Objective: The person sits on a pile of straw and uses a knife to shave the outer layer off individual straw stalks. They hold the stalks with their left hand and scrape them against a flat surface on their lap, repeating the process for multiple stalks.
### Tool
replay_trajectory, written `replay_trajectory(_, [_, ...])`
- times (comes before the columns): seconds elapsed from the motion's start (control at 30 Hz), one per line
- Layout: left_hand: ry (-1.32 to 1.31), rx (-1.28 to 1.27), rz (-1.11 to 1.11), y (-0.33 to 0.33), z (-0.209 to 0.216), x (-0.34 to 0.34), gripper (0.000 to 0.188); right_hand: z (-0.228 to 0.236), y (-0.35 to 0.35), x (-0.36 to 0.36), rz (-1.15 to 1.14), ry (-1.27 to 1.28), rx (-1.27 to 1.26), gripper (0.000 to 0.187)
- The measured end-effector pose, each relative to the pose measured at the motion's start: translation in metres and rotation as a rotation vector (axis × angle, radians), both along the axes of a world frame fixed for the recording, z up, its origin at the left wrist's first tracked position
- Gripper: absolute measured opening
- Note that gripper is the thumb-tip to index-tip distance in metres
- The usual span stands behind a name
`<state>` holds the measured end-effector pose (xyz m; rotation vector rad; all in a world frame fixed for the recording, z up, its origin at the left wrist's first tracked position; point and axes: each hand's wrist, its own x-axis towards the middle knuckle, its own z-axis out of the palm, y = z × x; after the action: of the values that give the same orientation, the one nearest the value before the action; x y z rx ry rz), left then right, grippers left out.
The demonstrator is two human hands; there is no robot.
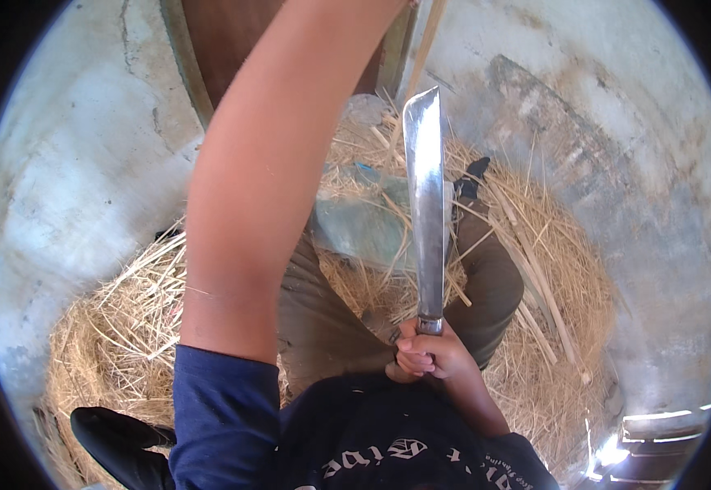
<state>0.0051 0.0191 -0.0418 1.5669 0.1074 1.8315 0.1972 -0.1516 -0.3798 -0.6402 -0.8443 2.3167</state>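
My right hand (433, 355) is closed around the handle of a machete (427, 196), close in front of my body. Its broad, shiny blade points upward, with the squared tip toward the far side. My left forearm (265, 163) reaches up and out past the top edge, so the left hand itself is cut off. Close to where that arm leaves the picture, a thin pale strip of bamboo or wood (426, 41) slants down toward the straw. Whether the left hand holds it cannot be seen. Behind the blade is a grey-green block (363, 229) between my legs.
Straw-like shavings and thin strips (127, 327) cover the floor around my legs (486, 286). Longer pale strips (543, 286) lie to the right. Stained walls (617, 163) curve around, with a brown door (229, 41) at the far side. A black object (118, 441) is at lower left.
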Motion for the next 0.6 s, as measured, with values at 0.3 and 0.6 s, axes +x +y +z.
replay_trajectory(0.3, [-0.009,-0.001,0.001,-0.003,-0.004,-0.007,0.032,0.006,0.006,0.002,-0.024,0.016,0.027,0.029])
replay_trajectory(0.6, [-0.008,0.015,0.034,-0.002,-0.005,-0.016,0.031,0.048,0.029,-0.015,-0.768,-0.156,0.716,0.022])
